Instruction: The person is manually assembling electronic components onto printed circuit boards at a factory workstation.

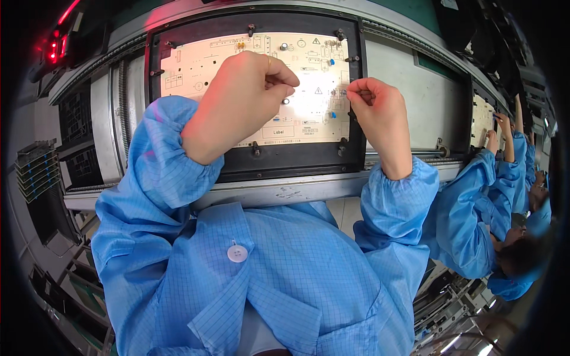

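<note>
A pale circuit board (237,129) sits in a black carrier frame (297,160) in front of me. Over the middle of the board is my left hand (240,98), thumb and forefinger pinched; anything between the tips cannot be made out. Just below those fingertips stands a small round capacitor (285,101). My right hand (380,110) is closed in a pinch at the board's right edge, on a tiny blue component (344,92). Other blue components (333,115) stand nearby on the board. Another capacitor (284,46) and yellow parts (240,45) are near the far edge.
The frame rests on a conveyor with a metal rail (279,193) along its near side. Farther right, co-workers in blue smocks (469,219) reach over another board (482,118). A rack of stacked boards (37,169) stands at left; red lights (54,50) glow at far left.
</note>
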`<state>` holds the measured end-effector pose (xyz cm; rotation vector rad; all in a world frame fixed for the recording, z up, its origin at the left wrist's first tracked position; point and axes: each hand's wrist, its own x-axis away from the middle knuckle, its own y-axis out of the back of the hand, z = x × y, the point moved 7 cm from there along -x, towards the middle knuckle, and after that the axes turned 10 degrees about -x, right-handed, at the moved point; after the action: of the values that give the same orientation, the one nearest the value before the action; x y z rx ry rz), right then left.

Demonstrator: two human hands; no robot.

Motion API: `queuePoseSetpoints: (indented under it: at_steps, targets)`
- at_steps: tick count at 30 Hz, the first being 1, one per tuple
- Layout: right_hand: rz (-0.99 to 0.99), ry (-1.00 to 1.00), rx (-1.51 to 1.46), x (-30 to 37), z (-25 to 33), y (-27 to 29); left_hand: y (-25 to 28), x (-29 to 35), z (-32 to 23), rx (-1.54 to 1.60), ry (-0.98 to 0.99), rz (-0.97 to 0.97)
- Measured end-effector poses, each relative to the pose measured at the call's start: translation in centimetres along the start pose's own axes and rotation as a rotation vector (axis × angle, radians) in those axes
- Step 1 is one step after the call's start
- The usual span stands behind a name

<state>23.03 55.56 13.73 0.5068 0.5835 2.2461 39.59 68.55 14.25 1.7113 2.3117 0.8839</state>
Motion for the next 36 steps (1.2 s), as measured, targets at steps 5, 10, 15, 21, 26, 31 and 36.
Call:
queuePoseSetpoints:
  at_steps: [5, 10, 15, 21, 26, 31, 36]
  targets:
    - [0.041, 0.001, 0.079, -1.0, 0.2, 0.1, -1.1, -1.1, -0.8, -0.016, -0.091, -0.075]
    - [0.079, -0.014, 0.126, -1.8, 0.4, 0.3, -2.8, -2.3, -1.7, -0.044, -0.136, -0.105]
    - [0.154, -0.033, 0.186, -2.4, 0.2, 0.4, -4.5, -3.0, -2.5, -0.161, -0.147, -0.093]
    - [0.076, 0.037, 0.340, -2.2, 1.1, 0.1, -5.8, -3.6, -3.1, -0.157, -0.185, -0.093]
    - [0.003, 0.087, 0.290, -1.4, 1.1, 0.3, -5.7, -3.6, -3.5, -0.263, -0.222, -0.103]
    - [-0.150, 0.141, 0.196, -0.5, 0.1, 1.3, -6.4, -4.2, -3.7, -0.257, -0.235, -0.098]
    - [-0.268, 0.063, 0.020, 0.4, -1.2, 2.5, -6.8, -4.4, -4.2, -0.333, -0.277, -0.098]
